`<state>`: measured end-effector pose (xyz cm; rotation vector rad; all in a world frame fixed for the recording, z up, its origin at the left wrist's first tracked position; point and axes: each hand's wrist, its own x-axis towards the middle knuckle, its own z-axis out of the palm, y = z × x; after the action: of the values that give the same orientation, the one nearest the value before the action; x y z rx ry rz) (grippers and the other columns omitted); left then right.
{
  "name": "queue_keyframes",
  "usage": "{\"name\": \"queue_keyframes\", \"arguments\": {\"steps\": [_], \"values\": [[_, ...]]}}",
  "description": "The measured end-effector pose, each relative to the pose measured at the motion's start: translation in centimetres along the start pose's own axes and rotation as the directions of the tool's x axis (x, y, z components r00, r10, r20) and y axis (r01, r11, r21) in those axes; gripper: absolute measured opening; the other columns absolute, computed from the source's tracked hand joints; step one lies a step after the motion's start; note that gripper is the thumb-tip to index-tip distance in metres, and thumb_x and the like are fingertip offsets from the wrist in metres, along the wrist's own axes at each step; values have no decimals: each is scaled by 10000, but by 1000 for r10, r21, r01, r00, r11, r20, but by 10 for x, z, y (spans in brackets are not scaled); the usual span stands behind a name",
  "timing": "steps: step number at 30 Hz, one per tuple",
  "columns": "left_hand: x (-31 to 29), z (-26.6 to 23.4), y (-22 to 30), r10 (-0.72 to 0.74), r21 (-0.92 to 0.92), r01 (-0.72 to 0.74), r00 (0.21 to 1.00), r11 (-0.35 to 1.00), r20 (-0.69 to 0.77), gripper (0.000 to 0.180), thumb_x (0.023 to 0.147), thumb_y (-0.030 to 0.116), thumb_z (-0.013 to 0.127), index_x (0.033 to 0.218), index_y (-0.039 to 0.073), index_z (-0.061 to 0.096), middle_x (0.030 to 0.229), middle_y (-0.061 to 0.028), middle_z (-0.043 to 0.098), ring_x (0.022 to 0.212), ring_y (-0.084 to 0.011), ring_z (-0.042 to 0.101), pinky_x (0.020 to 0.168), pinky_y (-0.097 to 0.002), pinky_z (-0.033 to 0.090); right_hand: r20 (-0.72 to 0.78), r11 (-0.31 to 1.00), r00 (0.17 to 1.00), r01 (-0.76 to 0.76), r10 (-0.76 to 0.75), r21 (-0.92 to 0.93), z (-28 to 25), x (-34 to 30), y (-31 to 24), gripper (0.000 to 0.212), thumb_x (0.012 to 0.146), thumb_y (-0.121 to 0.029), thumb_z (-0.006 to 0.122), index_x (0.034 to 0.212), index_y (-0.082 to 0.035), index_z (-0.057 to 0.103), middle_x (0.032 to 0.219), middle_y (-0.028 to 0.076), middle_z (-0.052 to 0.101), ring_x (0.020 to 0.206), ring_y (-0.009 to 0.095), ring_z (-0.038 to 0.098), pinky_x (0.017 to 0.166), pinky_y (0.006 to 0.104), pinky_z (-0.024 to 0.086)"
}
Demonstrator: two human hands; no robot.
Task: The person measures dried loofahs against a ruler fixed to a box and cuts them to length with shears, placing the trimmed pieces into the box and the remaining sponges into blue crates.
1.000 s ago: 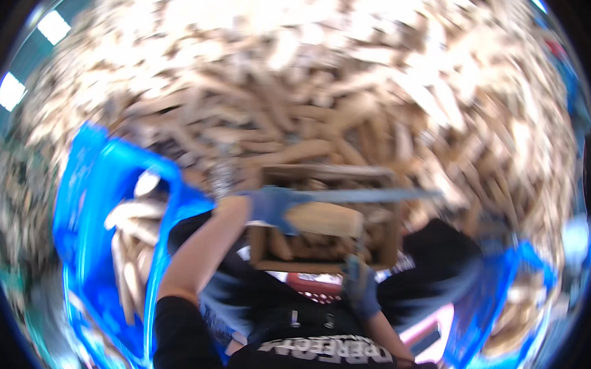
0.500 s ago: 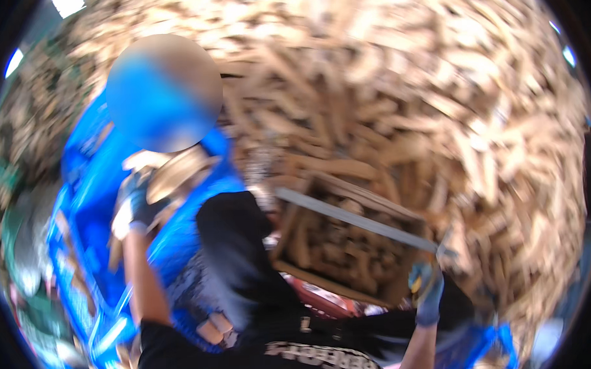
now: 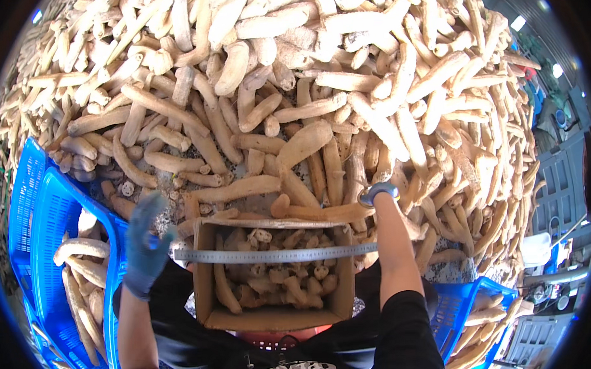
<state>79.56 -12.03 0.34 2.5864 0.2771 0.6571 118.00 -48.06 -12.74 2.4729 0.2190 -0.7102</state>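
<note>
My left hand, in a blue-grey glove, is raised beside the left wall of a cardboard box, its fingers apart and nothing in it. My right hand, gloved too, reaches past the box's far right corner into a pile of long, pale brown roots. Its fingers are mostly hidden, so I cannot tell whether it grips anything. A long root lies along the box's far edge, its right end near that hand. Across the box rests a grey measuring ruler. Short root pieces lie inside the box.
Blue plastic crates holding roots stand at my left. Another blue crate with roots is at the lower right. Beneath the box shows part of a red basket. A white container stands far right.
The view has swung left to right, bringing the box to the middle. My left hand has come away from the left crate and a pale root there. My right hand has moved out over the pile.
</note>
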Motion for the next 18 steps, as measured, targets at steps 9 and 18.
{"name": "queue_keyframes", "arguments": {"steps": [9,18], "values": [[29,42,22,-16,-184,67,964,981,265,425,786,157,663,1184,53,559,1232,-144,531,1162,-304,497,1003,-384,380,-103,973,994,-7,32,232,21,30,1,353,783,-320,585,1062,-116,661,1093,110,647,1004,265,628,818,366,511],[14,57,45,-45,-446,213,933,869,357,543,799,225,679,1275,50,485,1269,-176,491,1199,-304,456,1023,-383,352,-755,800,578,270,310,536,-21,-49,103,444,775,-403,667,1001,-35,566,856,195,619,773,368,611,682,437,487]]}}
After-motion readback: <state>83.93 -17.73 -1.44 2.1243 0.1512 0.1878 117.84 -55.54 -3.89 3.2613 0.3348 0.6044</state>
